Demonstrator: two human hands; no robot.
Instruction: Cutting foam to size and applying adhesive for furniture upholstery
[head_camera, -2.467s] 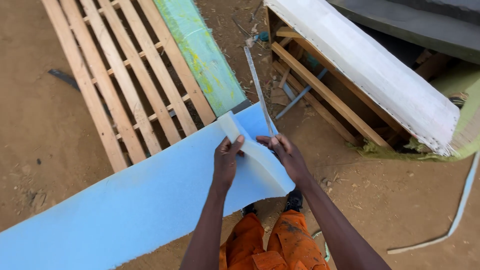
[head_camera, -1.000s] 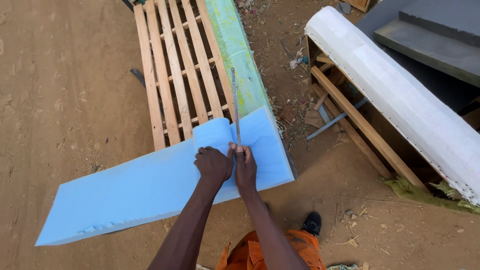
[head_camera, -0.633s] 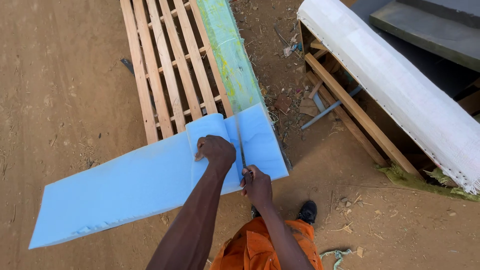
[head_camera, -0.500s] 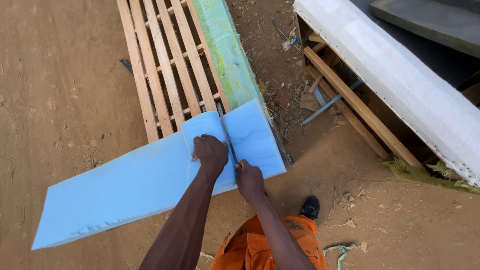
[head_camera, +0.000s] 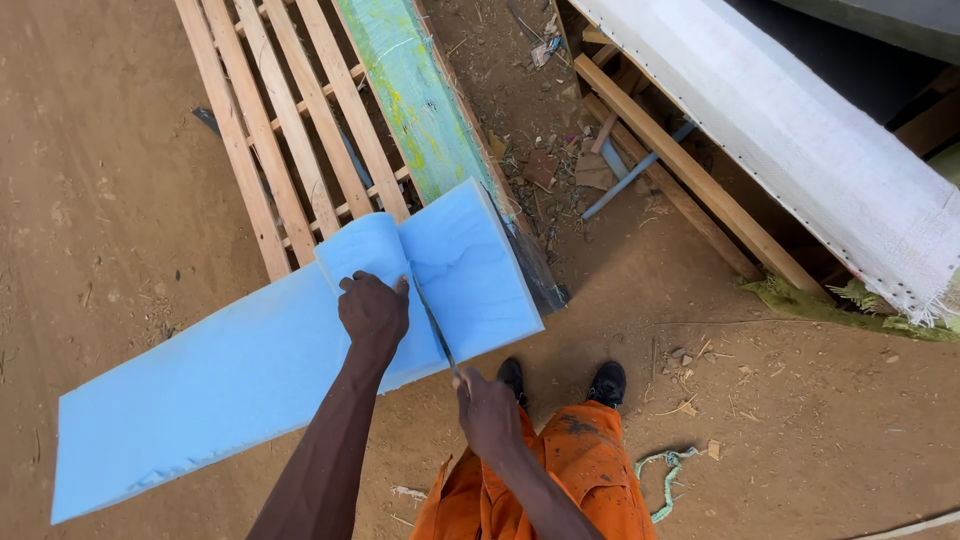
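Note:
A long light-blue foam slab (head_camera: 220, 370) lies across the dirt ground and a wooden slatted frame (head_camera: 290, 120). My left hand (head_camera: 373, 312) presses flat on the foam beside a cut line. My right hand (head_camera: 488, 410) grips a thin blade (head_camera: 432, 325) that stands in the cut, near the foam's near edge. The end piece of foam (head_camera: 465, 265) to the right of the cut tilts slightly apart from the rest. My orange trousers and black shoes show below.
A green-painted plank (head_camera: 420, 100) runs along the slatted frame. At right stands a wooden frame covered with white fabric (head_camera: 800, 150). Scraps and debris (head_camera: 555, 165) lie between them. A green cord (head_camera: 665, 480) lies by my feet.
The blade has come down the cut toward me, with my right hand now off the foam's near edge. The cut has opened wider. My left hand stays pressed on the foam.

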